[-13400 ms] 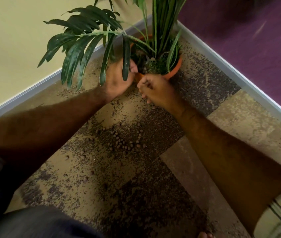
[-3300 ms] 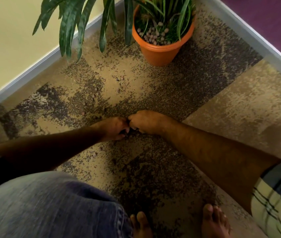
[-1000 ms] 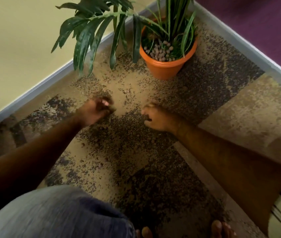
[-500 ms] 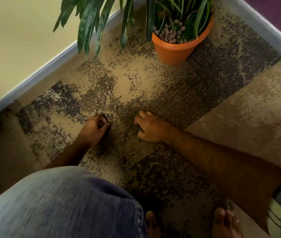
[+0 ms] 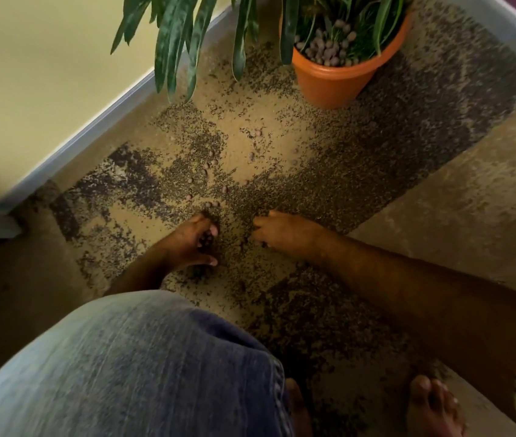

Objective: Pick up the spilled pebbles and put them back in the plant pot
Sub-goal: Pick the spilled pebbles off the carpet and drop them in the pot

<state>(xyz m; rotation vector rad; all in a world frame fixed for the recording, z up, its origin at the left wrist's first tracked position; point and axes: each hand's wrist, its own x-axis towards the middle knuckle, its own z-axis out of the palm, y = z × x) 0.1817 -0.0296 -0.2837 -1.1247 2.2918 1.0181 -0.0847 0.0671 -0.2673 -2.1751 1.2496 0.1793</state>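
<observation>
- The left hand (image 5: 194, 241) rests on the carpet (image 5: 439, 197), fingers cupped around a few dark pebbles.
- The right hand (image 5: 285, 230) lies just beside it, curled knuckles-up; its contents cannot be told.
- Spilled pebbles (image 5: 207, 175) scatter just beyond both hands.
- The plant pot (image 5: 335, 80) stands farther ahead, well apart.

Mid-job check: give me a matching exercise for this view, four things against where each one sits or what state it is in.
Things:
1. plant pot
2. left hand
3. right hand
4. loose pebbles

Places or states:
A. scattered on the carpet between the hands and the pot
B. cupped, with pebbles in the palm
C. upright in the corner, pebbles inside
D. knuckles up, fingers curled down onto the carpet

Pairs: 1-C, 2-B, 3-D, 4-A
</observation>
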